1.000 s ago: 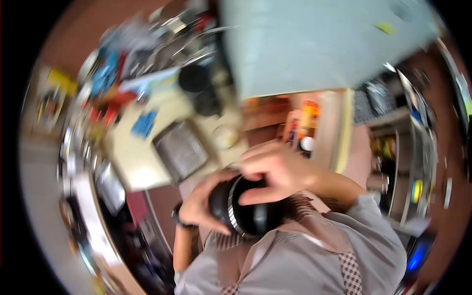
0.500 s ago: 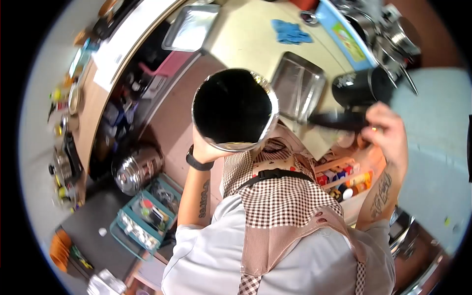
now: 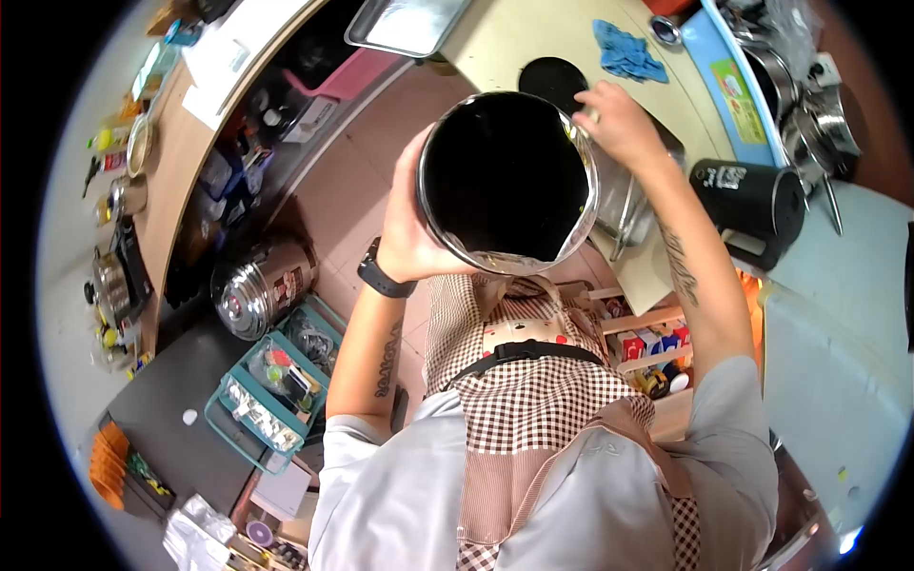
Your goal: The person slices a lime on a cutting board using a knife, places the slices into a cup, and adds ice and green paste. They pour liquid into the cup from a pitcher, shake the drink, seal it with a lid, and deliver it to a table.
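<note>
My left hand (image 3: 411,219) grips the side of a large round container (image 3: 505,186) in front of my chest. The container has a shiny silver rim and a very dark inside, with yellowish specks and a glossy edge at its right. Beyond it, a flat black round lid (image 3: 550,80) appears to lie on the counter. My right hand (image 3: 619,122) is at the right edge of that lid, fingers bent and thumb apart. Whether the fingertips touch the lid is hard to see. A metal tray (image 3: 624,205) lies partly hidden behind the container and my right arm.
On the cream counter (image 3: 495,43) are a blue cloth (image 3: 628,50), a second metal tray (image 3: 405,24) and a black jug (image 3: 747,200). A blue bin (image 3: 738,90) with pots stands at the right. A teal tool box (image 3: 271,404) and a steel pot (image 3: 252,295) are lower left.
My right hand has carried the black lid forward and left, from the right side to beyond the container. The container has shifted right and up in view, still in my left hand.
</note>
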A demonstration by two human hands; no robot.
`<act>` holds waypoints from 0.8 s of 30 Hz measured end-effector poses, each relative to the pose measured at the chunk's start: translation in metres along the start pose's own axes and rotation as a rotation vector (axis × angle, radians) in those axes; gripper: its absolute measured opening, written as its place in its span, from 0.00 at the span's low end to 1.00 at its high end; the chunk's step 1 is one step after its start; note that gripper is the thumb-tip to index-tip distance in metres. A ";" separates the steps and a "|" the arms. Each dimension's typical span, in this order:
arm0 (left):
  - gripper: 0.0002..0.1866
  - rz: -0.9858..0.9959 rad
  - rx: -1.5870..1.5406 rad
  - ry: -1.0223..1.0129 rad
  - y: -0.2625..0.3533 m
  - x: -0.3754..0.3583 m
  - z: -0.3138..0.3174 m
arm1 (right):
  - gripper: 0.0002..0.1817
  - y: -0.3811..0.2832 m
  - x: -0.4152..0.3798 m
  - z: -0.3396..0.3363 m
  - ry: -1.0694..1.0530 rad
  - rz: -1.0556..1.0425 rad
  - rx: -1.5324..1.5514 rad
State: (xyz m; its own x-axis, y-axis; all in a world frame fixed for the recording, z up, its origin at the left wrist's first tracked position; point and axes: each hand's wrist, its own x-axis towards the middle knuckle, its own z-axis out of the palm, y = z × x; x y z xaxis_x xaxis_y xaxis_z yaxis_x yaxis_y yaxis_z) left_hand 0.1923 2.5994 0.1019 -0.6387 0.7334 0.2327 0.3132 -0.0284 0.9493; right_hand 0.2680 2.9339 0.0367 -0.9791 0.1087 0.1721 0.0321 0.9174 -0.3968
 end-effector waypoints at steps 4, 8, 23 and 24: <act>0.71 -0.051 -0.203 -0.245 -0.004 0.002 0.012 | 0.08 -0.102 -0.037 -0.167 0.112 0.230 0.536; 0.68 -0.004 -0.292 -0.557 0.011 0.017 0.045 | 0.05 -0.163 -0.086 -0.206 -0.203 -0.222 -0.032; 0.68 -0.623 -0.671 -1.206 0.066 0.007 0.140 | 0.04 -0.210 -0.273 -0.202 -0.353 0.238 -0.072; 0.68 -0.722 -0.750 -1.101 0.073 -0.004 0.140 | 0.03 -0.211 -0.284 -0.206 -0.250 0.274 -0.036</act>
State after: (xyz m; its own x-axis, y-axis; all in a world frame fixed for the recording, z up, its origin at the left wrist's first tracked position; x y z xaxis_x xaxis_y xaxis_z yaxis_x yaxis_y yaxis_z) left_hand 0.3158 2.6899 0.1405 0.4403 0.8584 -0.2630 -0.4650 0.4687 0.7511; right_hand 0.5803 2.7884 0.2578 -0.9518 0.2596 -0.1636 0.3029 0.8804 -0.3649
